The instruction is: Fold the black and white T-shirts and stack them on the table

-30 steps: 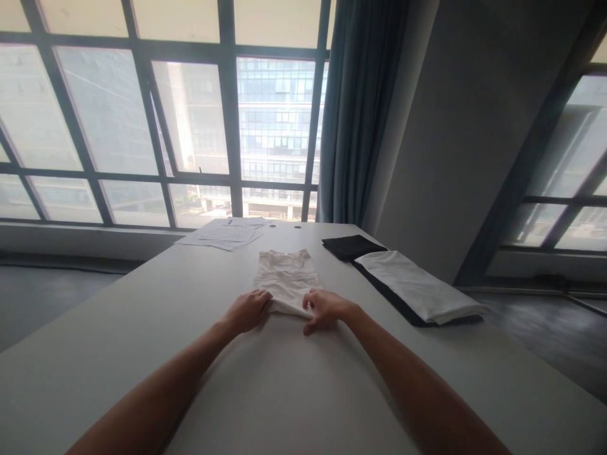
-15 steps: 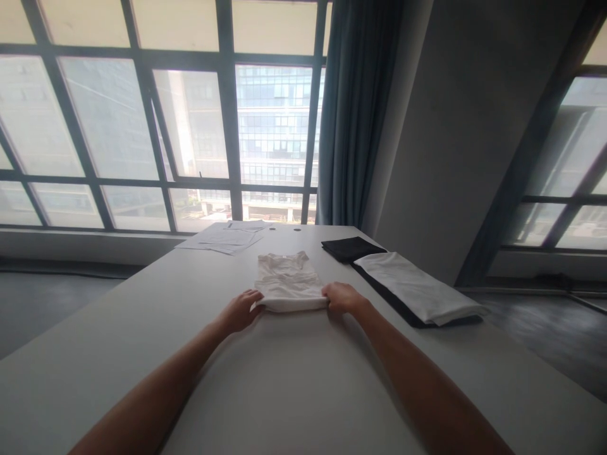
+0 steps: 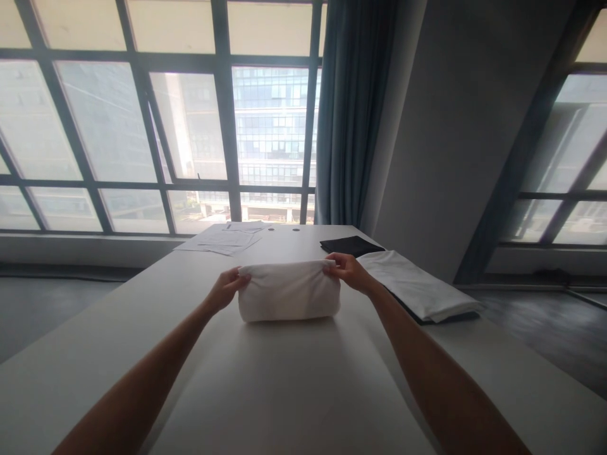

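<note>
A folded white T-shirt (image 3: 289, 294) is in front of me, its near part lifted off the white table (image 3: 294, 379) and its lower fold resting on the surface. My left hand (image 3: 226, 287) pinches the raised edge at its left corner. At the right corner of the same edge, my right hand (image 3: 348, 270) grips the cloth between thumb and fingers. The raised cloth hides the shirt's collar and far part.
To the right lie a folded white cloth (image 3: 422, 287) on dark fabric and a folded black cloth (image 3: 351, 244). Loose paper sheets (image 3: 225, 237) are at the far left. Beyond the table stand windows (image 3: 190, 126) and a blue-grey curtain (image 3: 348, 114).
Both hands have raised the shirt's near edge up and away from me. The flat shirt with its visible collar now shows as an upright band of cloth.
</note>
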`<state>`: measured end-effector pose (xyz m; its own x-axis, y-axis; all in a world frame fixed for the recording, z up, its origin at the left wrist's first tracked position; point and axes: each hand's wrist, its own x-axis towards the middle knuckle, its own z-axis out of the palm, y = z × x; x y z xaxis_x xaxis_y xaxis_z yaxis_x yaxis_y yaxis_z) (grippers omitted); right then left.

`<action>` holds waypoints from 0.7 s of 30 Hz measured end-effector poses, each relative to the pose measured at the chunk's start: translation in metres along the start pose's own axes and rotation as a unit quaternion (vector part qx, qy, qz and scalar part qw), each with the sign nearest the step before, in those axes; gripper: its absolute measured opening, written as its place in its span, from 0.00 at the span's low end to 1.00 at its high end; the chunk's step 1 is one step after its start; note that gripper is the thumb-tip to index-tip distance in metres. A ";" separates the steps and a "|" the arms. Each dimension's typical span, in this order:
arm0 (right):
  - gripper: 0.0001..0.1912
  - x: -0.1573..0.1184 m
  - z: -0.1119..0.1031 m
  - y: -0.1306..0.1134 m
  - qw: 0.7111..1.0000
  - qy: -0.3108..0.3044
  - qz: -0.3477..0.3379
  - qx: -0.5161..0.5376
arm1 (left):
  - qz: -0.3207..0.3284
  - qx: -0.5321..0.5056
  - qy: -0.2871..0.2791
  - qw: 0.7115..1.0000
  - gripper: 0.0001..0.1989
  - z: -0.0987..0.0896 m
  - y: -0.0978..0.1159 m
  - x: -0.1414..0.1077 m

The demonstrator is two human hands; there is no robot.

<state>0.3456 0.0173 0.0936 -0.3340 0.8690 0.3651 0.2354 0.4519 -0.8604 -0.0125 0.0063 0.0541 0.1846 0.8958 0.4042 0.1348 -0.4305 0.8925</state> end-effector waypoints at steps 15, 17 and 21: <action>0.20 0.063 0.022 0.044 0.929 0.166 0.044 -0.328 | -0.023 0.284 0.118 0.951 0.19 0.018 -0.044 0.070; 0.28 0.064 0.031 0.049 0.906 0.151 0.126 -0.376 | -0.068 0.350 0.115 0.927 0.19 0.026 -0.052 0.069; 0.36 0.057 0.063 0.052 0.875 0.032 0.200 -0.440 | -0.039 0.464 0.030 0.884 0.26 0.055 -0.059 0.056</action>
<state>0.2811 0.0774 0.0474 -0.0193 0.9899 0.1408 0.9424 0.0650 -0.3280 0.0435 0.0758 0.0136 0.0922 0.9189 0.3837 0.8912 -0.2479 0.3798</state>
